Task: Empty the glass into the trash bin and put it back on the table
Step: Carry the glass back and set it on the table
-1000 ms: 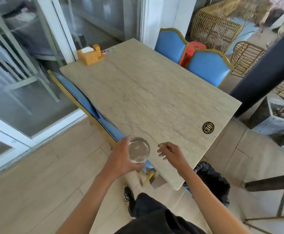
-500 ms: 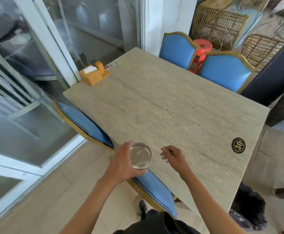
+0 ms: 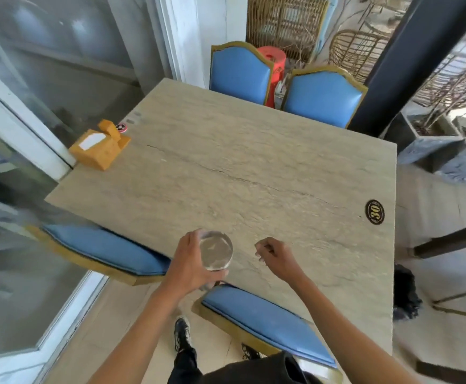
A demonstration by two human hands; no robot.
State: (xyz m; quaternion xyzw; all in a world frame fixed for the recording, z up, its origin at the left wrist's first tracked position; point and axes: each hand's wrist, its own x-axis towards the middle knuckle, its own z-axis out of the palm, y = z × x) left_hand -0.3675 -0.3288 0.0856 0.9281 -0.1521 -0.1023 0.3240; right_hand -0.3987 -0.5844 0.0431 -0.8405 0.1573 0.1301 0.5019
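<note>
My left hand (image 3: 190, 263) is wrapped around a clear glass (image 3: 215, 250), held upright over the near edge of the beige stone table (image 3: 254, 167). I look straight down into the glass and it appears empty. Whether its base touches the tabletop I cannot tell. My right hand (image 3: 277, 259) hovers just right of the glass, fingers loosely curled, holding nothing. A black trash bag (image 3: 404, 295) shows on the floor beyond the table's right edge, partly hidden by the tabletop.
An orange napkin holder (image 3: 99, 146) stands at the table's far left corner. Two blue chairs (image 3: 323, 97) face me across the table, two more (image 3: 265, 320) are tucked in on my side. A round "30" badge (image 3: 375, 212) marks the right edge. Glass doors run along the left.
I have stepped round to the table's long side. The glass in my left hand has moved from off the table's corner to over its near edge. The trash bag has slid to the right.
</note>
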